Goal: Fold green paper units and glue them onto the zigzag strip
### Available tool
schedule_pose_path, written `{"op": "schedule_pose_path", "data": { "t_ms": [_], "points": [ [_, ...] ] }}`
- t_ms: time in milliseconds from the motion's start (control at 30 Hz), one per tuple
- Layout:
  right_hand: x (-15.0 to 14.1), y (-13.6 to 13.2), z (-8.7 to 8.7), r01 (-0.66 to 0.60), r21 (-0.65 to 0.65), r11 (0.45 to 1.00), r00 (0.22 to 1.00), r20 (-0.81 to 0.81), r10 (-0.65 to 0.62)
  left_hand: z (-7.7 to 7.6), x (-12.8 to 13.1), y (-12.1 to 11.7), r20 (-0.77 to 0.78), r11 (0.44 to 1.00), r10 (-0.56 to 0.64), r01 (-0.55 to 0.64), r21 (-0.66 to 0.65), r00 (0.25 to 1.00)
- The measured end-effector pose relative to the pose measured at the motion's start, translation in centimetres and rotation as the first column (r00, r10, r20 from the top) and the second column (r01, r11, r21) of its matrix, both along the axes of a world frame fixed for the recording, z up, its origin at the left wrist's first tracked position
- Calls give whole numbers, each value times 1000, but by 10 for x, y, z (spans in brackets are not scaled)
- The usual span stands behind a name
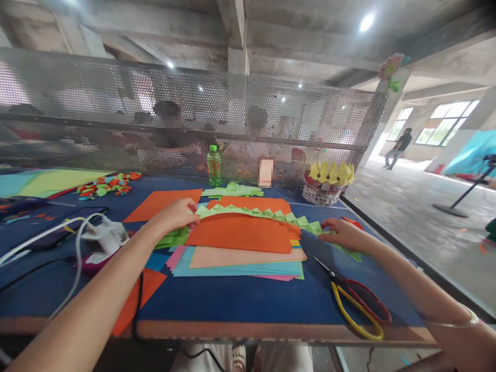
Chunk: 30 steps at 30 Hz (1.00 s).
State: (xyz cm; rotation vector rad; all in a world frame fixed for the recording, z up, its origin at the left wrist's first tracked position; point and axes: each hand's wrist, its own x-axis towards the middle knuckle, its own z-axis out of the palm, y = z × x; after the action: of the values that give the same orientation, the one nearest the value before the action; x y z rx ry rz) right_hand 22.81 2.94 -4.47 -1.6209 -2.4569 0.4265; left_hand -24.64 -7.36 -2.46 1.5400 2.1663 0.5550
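Observation:
A light green paper strip [256, 212] with a row of folded points stretches across the middle of the table. My left hand [179, 213] pinches its left end, and at the other end the fingers of my right hand [342, 233] close on it. Beneath the strip lies orange paper [236, 235], on top of a stack of peach, blue and pink sheets [232, 267]. Green paper pieces [173, 237] lie under my left wrist. Open-bladed scissors [349, 299] with one yellow and one red handle rest in front of my right hand.
Behind the strip stand a green bottle [214, 166] and a woven basket [321, 194] with yellow folded paper. A white charger [104, 235] with cables, a phone [73, 227] and colourful paper pieces [110, 186] are at left. A perforated metal screen [217, 98] borders the table's back.

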Motion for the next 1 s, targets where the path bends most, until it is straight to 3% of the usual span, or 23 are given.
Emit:
{"op": "schedule_pose_path", "data": {
  "t_ms": [100,200,467,700,1000],
  "points": [
    [-16,-22,7,23,3,1000,999,-42,-23,4,11,-18,-118,998,5,2,63,993],
    [-36,-48,12,-34,-21,999,997,-65,33,2,30,-41,-190,993,-29,50,111,981],
    [-67,-93,23,-185,-9,983,980,-77,183,-3,70,-88,-57,966,-249,252,56,967],
    [-67,-98,13,-187,-2,982,982,-20,186,-11,66,-106,105,945,-326,325,28,939],
    [-47,-67,8,-60,43,997,989,141,53,-31,27,-94,32,973,-216,213,95,976]
  ]
}}
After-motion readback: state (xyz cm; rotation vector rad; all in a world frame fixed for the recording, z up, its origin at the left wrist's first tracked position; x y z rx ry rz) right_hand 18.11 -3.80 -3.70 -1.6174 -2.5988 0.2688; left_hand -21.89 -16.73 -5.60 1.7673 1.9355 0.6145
